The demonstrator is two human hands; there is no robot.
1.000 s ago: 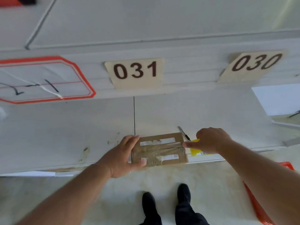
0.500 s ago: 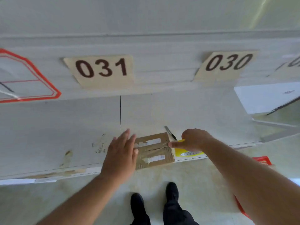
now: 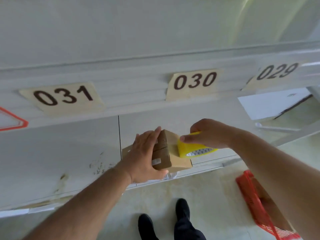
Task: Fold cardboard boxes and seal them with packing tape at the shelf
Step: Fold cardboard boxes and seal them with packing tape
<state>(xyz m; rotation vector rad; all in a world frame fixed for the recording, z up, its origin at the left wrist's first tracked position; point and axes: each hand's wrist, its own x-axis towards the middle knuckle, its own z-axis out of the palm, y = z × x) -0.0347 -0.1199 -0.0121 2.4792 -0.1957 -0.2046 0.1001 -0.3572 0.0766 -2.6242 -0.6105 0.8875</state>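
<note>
White shelf (image 3: 60, 153) over pale floor; left hand (image 3: 145, 153) grips tilted cardboard box (image 3: 166, 149), long axis running away; right hand (image 3: 207, 134) grips yellow tape roll (image 3: 194, 149) against it

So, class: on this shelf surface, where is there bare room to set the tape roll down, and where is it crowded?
Bare room: the wide shelf surface left of the dark seam line, though stained near its front edge. Also behind the cardboard box, below label 030. Crowded: the front edge, where the left hand holds the box and the right hand grips the yellow tape roll.
</note>
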